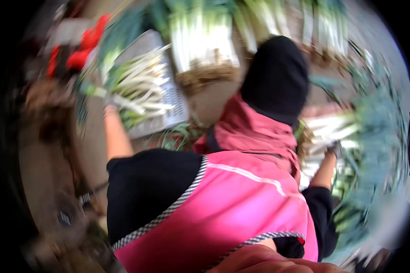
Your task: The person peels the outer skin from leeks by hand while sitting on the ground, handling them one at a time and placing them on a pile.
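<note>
My left hand [112, 99], which looks gloved in grey, is closed around a leek [131, 105]. The leek's green end points left, and its white stalk lies across the near-left part of a grey plastic crate [179, 102]. Inside that crate, loose slender leeks [145, 80] are heaped with their pale stalks mostly to the right. On the other side of me, my right hand [334, 149] reaches into a pile of leeks [328, 128] with white stalks and brown roots. It touches the stalks, but blur hides how its fingers lie.
Beyond the crate stands a thick bundle of leeks [203, 41], roots towards me. More leeks [324, 30] lie at the far right, and green leaves [379, 136] spread along the right side. Leaf scraps [177, 136] lie near my leg. Red objects [85, 44] are blurred at upper left.
</note>
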Available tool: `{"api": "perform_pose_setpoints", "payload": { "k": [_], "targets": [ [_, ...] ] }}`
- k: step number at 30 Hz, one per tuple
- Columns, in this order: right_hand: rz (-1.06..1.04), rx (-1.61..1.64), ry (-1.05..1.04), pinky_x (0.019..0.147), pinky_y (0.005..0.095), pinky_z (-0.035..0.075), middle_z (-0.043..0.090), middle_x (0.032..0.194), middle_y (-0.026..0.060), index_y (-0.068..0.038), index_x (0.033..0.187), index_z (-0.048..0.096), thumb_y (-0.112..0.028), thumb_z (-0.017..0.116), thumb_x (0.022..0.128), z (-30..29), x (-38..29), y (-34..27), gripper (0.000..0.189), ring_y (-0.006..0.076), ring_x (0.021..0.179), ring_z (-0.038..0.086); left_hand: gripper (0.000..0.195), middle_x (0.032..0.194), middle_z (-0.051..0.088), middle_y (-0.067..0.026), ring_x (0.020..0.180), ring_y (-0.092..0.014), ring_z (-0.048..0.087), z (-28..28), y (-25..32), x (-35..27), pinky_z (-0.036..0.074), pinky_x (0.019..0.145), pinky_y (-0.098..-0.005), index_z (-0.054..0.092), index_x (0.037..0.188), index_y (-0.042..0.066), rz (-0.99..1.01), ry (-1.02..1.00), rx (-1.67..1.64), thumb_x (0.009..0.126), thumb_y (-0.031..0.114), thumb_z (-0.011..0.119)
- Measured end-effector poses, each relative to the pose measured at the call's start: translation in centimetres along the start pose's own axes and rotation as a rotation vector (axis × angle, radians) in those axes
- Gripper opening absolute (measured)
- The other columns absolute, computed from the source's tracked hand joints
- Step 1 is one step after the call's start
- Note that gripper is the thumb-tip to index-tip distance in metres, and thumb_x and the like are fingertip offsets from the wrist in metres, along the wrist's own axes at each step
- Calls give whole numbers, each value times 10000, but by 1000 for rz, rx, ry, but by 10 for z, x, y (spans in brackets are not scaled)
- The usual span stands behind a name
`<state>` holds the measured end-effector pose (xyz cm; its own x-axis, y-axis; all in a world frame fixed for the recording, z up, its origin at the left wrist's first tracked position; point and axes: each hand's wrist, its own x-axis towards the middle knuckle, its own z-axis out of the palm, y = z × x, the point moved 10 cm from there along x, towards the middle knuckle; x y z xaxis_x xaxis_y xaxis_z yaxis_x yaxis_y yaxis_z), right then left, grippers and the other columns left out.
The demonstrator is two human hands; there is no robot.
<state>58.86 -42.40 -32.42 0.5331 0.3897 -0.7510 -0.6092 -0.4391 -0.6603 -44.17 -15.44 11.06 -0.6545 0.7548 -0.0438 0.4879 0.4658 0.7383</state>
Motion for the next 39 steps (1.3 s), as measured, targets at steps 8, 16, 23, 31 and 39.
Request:
{"api": "perform_pose_setpoints", "payload": {
  "k": [8, 16, 23, 31, 39],
  "targets": [
    [-707, 172, 379, 600, 285, 471, 619, 794, 71, -2, 973, 566, 24, 630, 713, -13, -184, -136, 269, 159, 673, 567, 367, 1126, 524, -141, 1035, -262, 500, 318, 271, -112, 407, 821, -360, 464, 1156, 7, 295, -879, -483, 861, 226, 467],
    [-833, 364, -226, 448, 191, 331, 501, 617, -20, -24, 1045, 566, -394, 527, 875, 37, -356, -249, 409, 48, 486, 409, 521, 1212, 509, -164, 1094, -227, 520, 418, 479, -597, 410, 945, -345, 410, 1252, -23, 836, -2167, -680, 909, 368, 451],
    [-315, 388, -490, 365, 196, 276, 418, 527, -46, -39, 976, 517, -503, 565, 805, 112, -373, -188, 497, 59, 352, 319, 234, 708, 553, -44, 591, -188, 539, 508, 402, -751, 470, 584, -345, 503, 862, 79, -510, -2348, -694, 828, 279, 619],
    [-531, -467, 200, 617, 283, 461, 605, 756, 87, -11, 993, 575, -227, 675, 743, 67, -394, -117, 345, 139, 671, 561, 172, 578, 488, -41, 451, -177, 466, 560, 407, -734, 425, 422, -330, 502, 768, 58, -347, -1972, -730, 837, 178, 603],
    [-830, -280, 313, 646, 342, 456, 607, 783, 135, -14, 960, 574, -315, 675, 749, 35, -422, -167, 381, 237, 701, 595, 358, 867, 609, -124, 799, -245, 637, 459, 352, -773, 545, 697, -328, 475, 1015, -30, 343, -2252, -119, 788, 170, 667]
  ]
}}
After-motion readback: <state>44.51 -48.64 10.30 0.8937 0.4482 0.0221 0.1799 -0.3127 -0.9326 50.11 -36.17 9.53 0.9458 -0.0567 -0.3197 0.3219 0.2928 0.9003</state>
